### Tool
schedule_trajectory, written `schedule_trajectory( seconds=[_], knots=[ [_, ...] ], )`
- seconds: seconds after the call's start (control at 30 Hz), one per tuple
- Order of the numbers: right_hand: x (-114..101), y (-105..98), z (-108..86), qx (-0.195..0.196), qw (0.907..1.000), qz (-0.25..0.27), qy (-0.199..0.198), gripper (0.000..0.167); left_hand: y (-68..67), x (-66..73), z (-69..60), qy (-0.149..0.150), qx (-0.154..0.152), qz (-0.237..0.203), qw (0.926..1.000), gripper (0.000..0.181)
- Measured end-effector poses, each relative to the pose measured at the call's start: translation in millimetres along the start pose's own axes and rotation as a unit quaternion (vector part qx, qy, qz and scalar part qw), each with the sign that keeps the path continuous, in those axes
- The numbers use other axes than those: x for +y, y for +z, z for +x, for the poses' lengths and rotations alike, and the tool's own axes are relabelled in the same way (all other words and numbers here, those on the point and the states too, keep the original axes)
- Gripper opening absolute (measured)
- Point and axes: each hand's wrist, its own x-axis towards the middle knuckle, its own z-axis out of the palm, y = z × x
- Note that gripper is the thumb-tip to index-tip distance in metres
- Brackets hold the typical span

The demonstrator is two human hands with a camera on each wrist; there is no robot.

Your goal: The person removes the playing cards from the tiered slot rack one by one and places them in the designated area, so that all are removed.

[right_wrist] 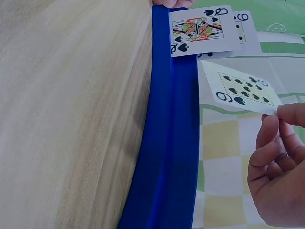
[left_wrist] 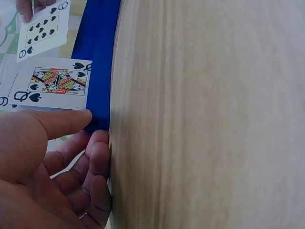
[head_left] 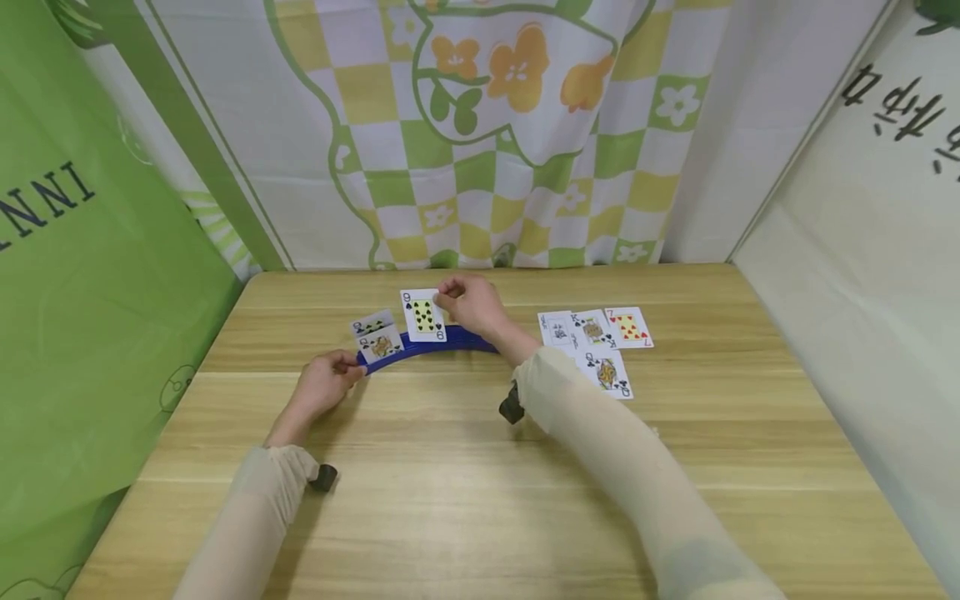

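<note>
Right hand [head_left: 477, 307] pinches the nine [head_left: 422, 317] by its edge, near the holder [head_left: 467, 337], apparently unseated. Left hand [head_left: 318, 389] grips the holder's left end between thumb and fingers. Loading looks partial: the queen of spades [head_left: 381, 344] and another card [head_left: 371, 320] behind it stand there. Seemingly remaining: at least four loose cards [head_left: 628, 327], flat on the table [head_left: 420, 500].

We read a 9 with spades on the raised card [head_left: 425, 316] and a Q with spades on the slotted card [left_wrist: 59, 82]. A red 7 marks the rightmost card [head_left: 630, 327]; NNI shows on the green cloth [head_left: 120, 258].
</note>
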Motion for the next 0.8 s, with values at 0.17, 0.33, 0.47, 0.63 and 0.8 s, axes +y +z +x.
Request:
schedule_trajectory(
  seconds=[0.17,0.33,0.47,0.63,0.8],
  knots=[
    [-1.9,-6.5,-4.8,-0.008,0.9999,0.008,0.008,0.016,0.4,0.5,1.1,0.000,-0.002,0.002,1.0000,0.025],
    [0.0,-13.4,-9.3,-0.009,0.9996,0.019,0.020,0.017,0.1,0.7,0.8,-0.003,-0.002,0.000,1.0000,0.026],
    [4.1,-18.5,-11.4,-0.004,0.9995,0.022,0.024,0.016,0.0,0.7,0.4,-0.004,0.000,-0.004,1.0000,0.026],
    [7.2,-25.7,-15.7,-0.006,0.9993,0.022,0.031,0.016,0.7,-0.2,0.9,-0.006,-0.001,-0.004,1.0000,0.026],
    [10.3,-32.5,-19.2,-0.005,0.9992,0.020,0.033,0.017,1.4,-0.6,1.4,-0.007,-0.002,-0.006,1.0000,0.025]
  ],
)
